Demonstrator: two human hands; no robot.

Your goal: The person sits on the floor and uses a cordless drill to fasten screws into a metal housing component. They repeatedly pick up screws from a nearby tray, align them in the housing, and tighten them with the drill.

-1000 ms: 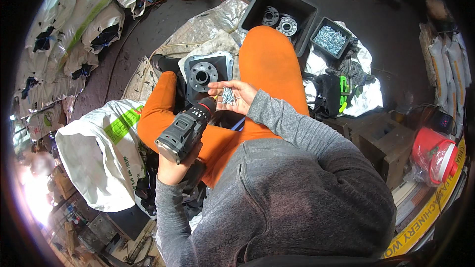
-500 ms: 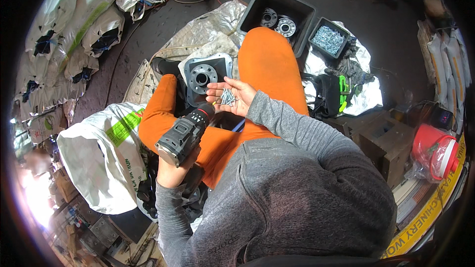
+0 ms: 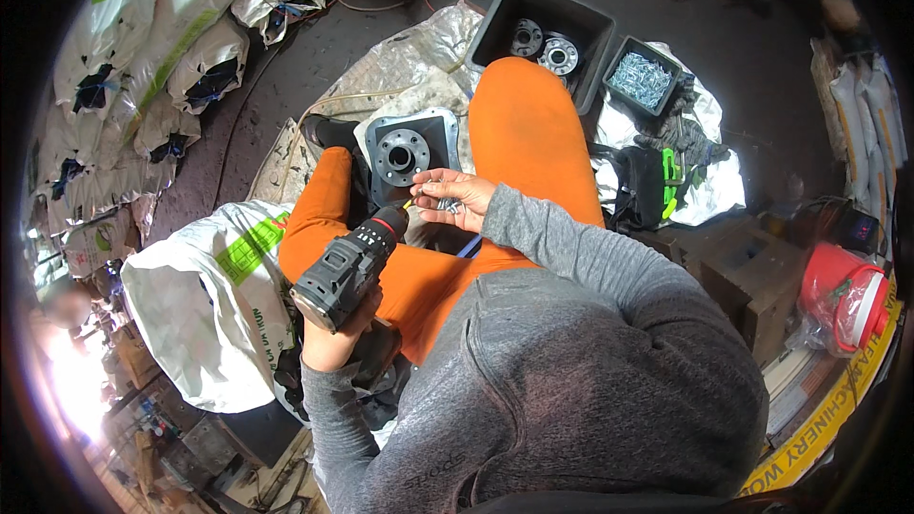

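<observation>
The left hand [image 3: 333,338] is clamped around the drill-driver [image 3: 340,274]; at two o'clock from it, the right hand [image 3: 464,198] is closed together on small screws [image 3: 447,204], near the bit [image 3: 409,204]. The round flange [image 3: 385,168] lies at one o'clock from the drill-driver. The step seems fitting one screw to the bit, which calls for exact alignment.

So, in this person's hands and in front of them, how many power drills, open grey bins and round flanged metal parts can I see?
Power drill: 1, in the left hand
Open grey bins: 2, one large, one small
Round flanged metal parts: 3 visible, one between the legs, two in the large bin
Total: 6
</observation>
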